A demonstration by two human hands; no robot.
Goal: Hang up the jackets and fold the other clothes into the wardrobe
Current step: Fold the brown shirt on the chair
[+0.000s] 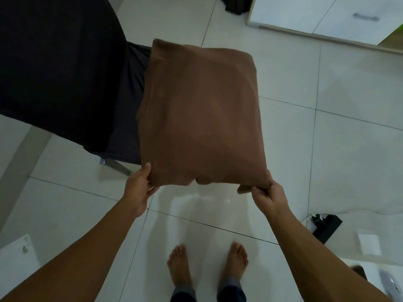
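Note:
A brown garment (202,114), folded into a thick rectangle, is held out in the air above the tiled floor. My left hand (139,188) grips its near left corner with the thumb on top. My right hand (266,195) pinches its near right corner. Behind it on the left, dark clothes (61,68) lie draped over a raised surface. A white wardrobe drawer front (316,16) with a metal handle shows at the top right.
A metal leg (115,164) sticks out from under the dark clothes. A black power strip (325,225) lies on the floor at the right, a white paper (17,249) at the lower left. My bare feet (207,264) stand on the glossy tiles.

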